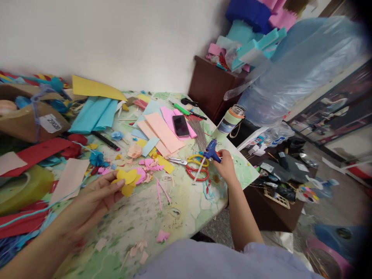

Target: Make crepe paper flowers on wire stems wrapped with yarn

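Between the thumb and fingers of my left hand (97, 193) is a yellow paper flower piece (128, 181), held above the table (186, 209). My right hand (226, 166) is wrapped round the end of a blue glue gun (212, 150) near the table's right edge. A white glue stick (200, 169) extends from the gun, over scissors (197, 173) with red and yellow handles. Pink paper scraps (151, 164) lie beyond the yellow piece, and two thin pink strips (162, 190) rest to its right.
A black phone (180, 126) lies on pink and peach paper (165, 133). Thin wires (198, 133) and a bottle (231, 119) stand or lie towards the right corner. A yellow tape roll (26, 190), red paper (37, 155) and a cardboard box (23, 120) crowd the left.
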